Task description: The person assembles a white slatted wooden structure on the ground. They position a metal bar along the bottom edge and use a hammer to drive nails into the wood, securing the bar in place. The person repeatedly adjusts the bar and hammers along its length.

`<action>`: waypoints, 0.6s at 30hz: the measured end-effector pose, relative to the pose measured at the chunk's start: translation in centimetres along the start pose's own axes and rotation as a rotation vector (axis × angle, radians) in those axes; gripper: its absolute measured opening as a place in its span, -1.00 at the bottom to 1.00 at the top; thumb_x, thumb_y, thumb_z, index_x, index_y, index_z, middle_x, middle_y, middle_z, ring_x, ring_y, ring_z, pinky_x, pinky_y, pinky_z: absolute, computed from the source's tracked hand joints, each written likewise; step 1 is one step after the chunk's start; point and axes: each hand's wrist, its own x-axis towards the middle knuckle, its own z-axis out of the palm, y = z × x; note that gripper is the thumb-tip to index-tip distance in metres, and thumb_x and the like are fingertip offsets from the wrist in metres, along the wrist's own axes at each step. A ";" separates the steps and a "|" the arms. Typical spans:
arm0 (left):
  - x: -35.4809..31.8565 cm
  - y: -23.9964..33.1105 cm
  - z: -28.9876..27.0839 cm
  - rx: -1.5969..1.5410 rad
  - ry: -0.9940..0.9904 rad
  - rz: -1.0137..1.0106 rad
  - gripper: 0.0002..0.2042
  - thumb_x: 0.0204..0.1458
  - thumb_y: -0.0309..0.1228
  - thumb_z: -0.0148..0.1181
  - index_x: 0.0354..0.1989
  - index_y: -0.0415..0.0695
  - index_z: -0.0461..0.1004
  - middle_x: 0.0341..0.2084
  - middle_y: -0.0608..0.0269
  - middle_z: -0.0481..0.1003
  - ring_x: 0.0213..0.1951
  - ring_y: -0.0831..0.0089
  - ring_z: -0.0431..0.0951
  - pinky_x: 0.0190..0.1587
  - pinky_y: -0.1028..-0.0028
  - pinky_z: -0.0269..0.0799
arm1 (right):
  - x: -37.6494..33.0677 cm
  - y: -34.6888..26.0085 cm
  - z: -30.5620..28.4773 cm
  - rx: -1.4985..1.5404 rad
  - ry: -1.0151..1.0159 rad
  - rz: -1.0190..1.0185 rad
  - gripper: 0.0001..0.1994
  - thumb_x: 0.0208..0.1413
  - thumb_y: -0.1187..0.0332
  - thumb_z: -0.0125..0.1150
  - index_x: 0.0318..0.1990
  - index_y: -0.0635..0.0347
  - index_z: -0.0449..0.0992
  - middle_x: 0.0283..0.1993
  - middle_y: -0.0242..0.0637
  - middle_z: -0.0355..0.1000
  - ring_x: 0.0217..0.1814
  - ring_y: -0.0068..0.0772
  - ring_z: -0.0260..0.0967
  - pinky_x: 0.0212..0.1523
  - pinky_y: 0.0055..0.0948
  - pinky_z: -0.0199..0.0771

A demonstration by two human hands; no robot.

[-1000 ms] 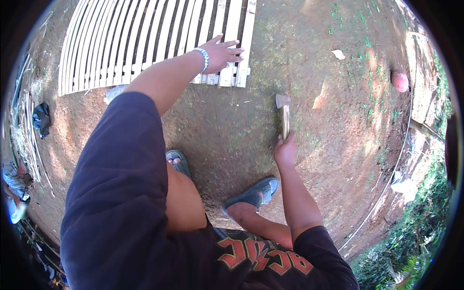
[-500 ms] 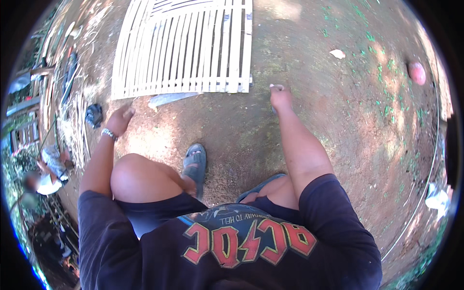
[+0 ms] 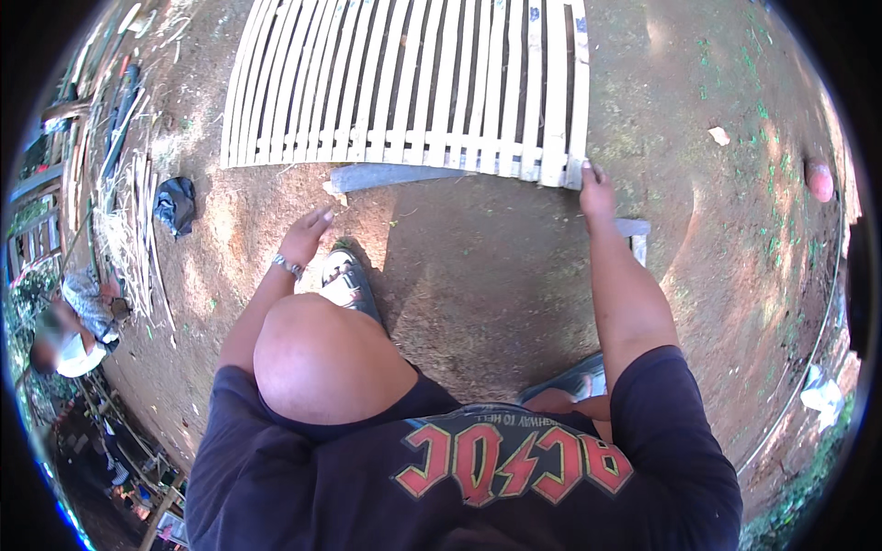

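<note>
Right hand [image 3: 597, 193] pinching pale slatted wooden panel [image 3: 419, 142] at near right corner; left hand [image 3: 304, 238] empty, fingers loose, short of panel. Firm grip advisable.

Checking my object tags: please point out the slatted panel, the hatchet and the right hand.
Slatted panel [image 3: 418, 140], head view: its near-end crosspiece.
Hatchet [image 3: 633, 226], head view: its grey blade.
Right hand [image 3: 598, 196], head view: its back.

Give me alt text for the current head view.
Looking down, the right hand grips the near right corner of a pale slatted panel; the left hand is open and empty. A hatchet lies on dirt nearby.
</note>
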 end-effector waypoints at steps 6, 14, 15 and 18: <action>8.9 -0.7 0.5 -0.012 0.073 -0.106 -0.37 0.24 -0.13 0.28 0.28 -0.43 0.37 -0.16 0.11 0.66 -0.24 0.41 0.63 -0.14 0.43 0.53 | -4.5 -6.2 1.9 -0.060 0.010 0.183 -0.22 0.29 -0.07 0.20 0.46 0.33 0.22 0.45 0.00 0.30 0.54 -0.11 0.16 0.49 -0.21 0.08; 10.1 0.2 1.2 -0.676 -0.028 -0.337 -0.54 0.24 -0.38 0.27 0.28 -0.16 0.34 -0.03 0.18 0.52 -0.02 0.33 0.53 -0.01 0.25 0.50 | -6.0 -8.7 2.5 -0.211 0.073 0.260 -0.17 0.24 -0.09 0.24 0.43 0.44 0.22 0.42 0.12 0.32 0.48 -0.01 0.26 0.41 -0.20 0.24; 10.2 -0.1 1.4 -0.718 0.001 -0.325 -0.59 0.24 -0.42 0.26 0.24 -0.17 0.36 -0.06 0.20 0.53 -0.06 0.34 0.54 -0.03 0.28 0.52 | -5.7 -9.0 2.4 -0.242 0.112 0.295 -0.17 0.23 -0.10 0.26 0.43 0.41 0.22 0.41 0.12 0.32 0.46 0.00 0.28 0.39 -0.18 0.26; 11.4 -2.8 1.3 -0.786 0.078 -0.275 -0.70 0.22 -0.52 0.24 0.12 -0.18 0.44 -0.15 0.23 0.56 -0.18 0.40 0.58 -0.10 0.37 0.58 | -6.4 -10.9 5.0 -0.236 0.168 0.410 -0.18 0.22 -0.09 0.28 0.46 0.31 0.20 0.42 0.07 0.30 0.43 0.05 0.27 0.32 -0.10 0.34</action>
